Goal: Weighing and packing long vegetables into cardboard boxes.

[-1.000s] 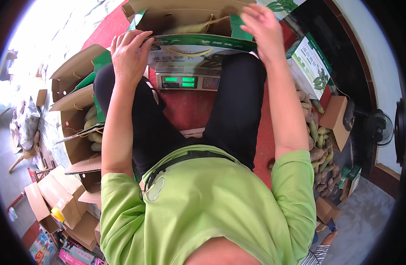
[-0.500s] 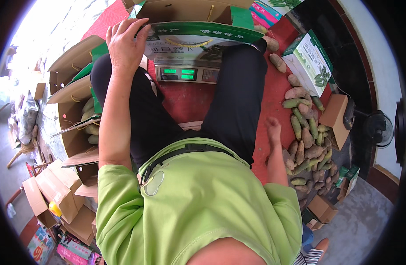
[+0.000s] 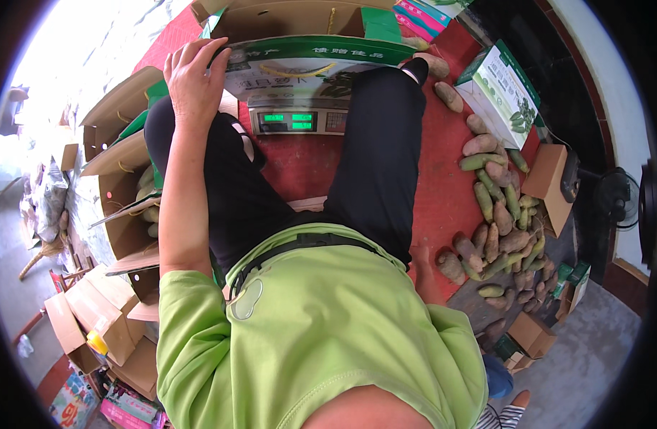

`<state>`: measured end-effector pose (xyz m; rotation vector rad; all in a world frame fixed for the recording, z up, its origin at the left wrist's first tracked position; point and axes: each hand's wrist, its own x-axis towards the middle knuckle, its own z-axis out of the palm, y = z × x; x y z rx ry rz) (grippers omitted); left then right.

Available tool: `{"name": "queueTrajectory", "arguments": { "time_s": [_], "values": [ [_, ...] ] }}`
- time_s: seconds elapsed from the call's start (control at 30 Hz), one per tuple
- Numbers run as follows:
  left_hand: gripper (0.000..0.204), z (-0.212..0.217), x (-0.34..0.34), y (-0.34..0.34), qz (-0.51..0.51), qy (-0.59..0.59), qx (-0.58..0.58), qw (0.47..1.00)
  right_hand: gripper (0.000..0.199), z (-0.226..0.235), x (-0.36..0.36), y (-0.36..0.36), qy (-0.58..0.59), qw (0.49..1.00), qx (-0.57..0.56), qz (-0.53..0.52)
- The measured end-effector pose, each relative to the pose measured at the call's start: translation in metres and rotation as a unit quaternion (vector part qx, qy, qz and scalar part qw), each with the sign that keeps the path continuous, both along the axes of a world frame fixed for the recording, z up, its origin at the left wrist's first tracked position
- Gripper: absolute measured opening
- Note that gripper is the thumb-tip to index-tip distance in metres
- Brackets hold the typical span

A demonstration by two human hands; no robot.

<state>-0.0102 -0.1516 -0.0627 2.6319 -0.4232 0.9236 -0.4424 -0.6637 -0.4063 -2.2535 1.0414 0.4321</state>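
My left hand point(image 3: 192, 79) has its thumb and fingers closed at the top left corner of an open cardboard gift box point(image 3: 310, 77), green and white with a yellow cord handle. The box stands upright on a digital weighing scale point(image 3: 289, 121) with a green-lit display, between my knees. Low beside my right hip is my right hand point(image 3: 421, 261); its fingers are smeared and partly hidden by my body. Closest to it lie long root vegetables point(image 3: 468, 254), some green, some brownish pink, heaped on the right. The box's inside shows only in part.
More open boxes point(image 3: 121, 196) stand to my left, one holding vegetables. Folded brown cartons point(image 3: 99, 311) lie behind them. At right are a closed white-green box point(image 3: 501, 96), a brown carton flap point(image 3: 546, 187) and a small fan point(image 3: 614, 196). Red matting point(image 3: 443, 189) covers the floor.
My right hand has drawn back from over the red matting to beside my hip. My left hand stays at the box corner; the view has shifted slightly.
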Motion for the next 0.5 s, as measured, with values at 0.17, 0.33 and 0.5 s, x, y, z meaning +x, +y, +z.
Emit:
{"name": "queueTrajectory", "arguments": {
  "time_s": [0.17,0.33,0.5],
  "values": [
    [0.023,0.018,-0.002,-0.011,-0.018,-0.030,0.068,0.997,0.050,-0.044,-0.053,0.082,0.121,0.966,-0.119,0.195],
    [0.024,-0.005,-0.012,0.024,0.016,0.007,0.057,0.998,0.053,-0.165,-0.182,0.057,-0.025,0.931,-0.234,0.280],
    [0.024,-0.001,0.000,-0.001,-0.052,-0.006,0.050,0.997,0.052,-0.185,-0.205,0.103,0.006,0.953,-0.210,0.217]
  ]
}}
